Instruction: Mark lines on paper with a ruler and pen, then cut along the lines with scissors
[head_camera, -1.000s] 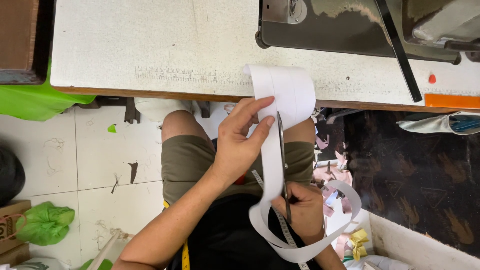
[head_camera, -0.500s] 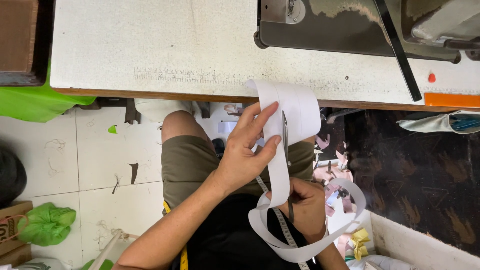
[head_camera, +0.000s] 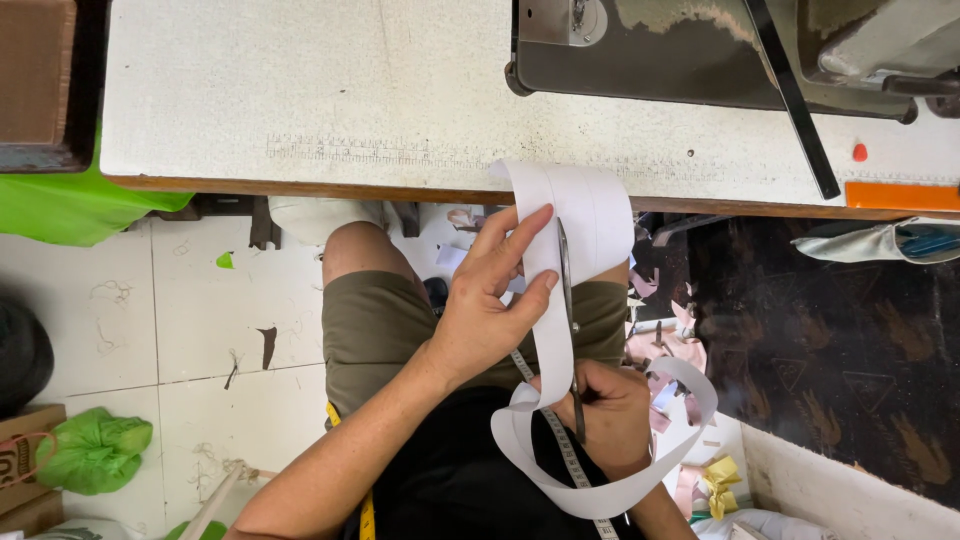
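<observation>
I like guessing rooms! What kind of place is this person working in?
Probably a sewing workshop. A sewing machine sits on the worktable, the right hand cuts a white strip with scissors, and scraps litter the floor.

Left forearm ran up from the lower left, bare, wrist straight. Left hand (head_camera: 490, 310) sat below the near edge of the desk (head_camera: 300, 100), over the left thigh, palm turned partly toward the camera. Fingers were spread and extended toward the desk edge; index and middle fingertips (head_camera: 535, 222) pressed flat against the white paper strip (head_camera: 570, 260), thumb opposing from the near side, so the strip was pinched. Right hand (head_camera: 610, 410) lay farther from the desk, close to the torso, fingers curled into a closed grip around the scissors (head_camera: 568, 320), knuckles up. Right wrist bent inward. Both thighs were apart, seated posture.
</observation>
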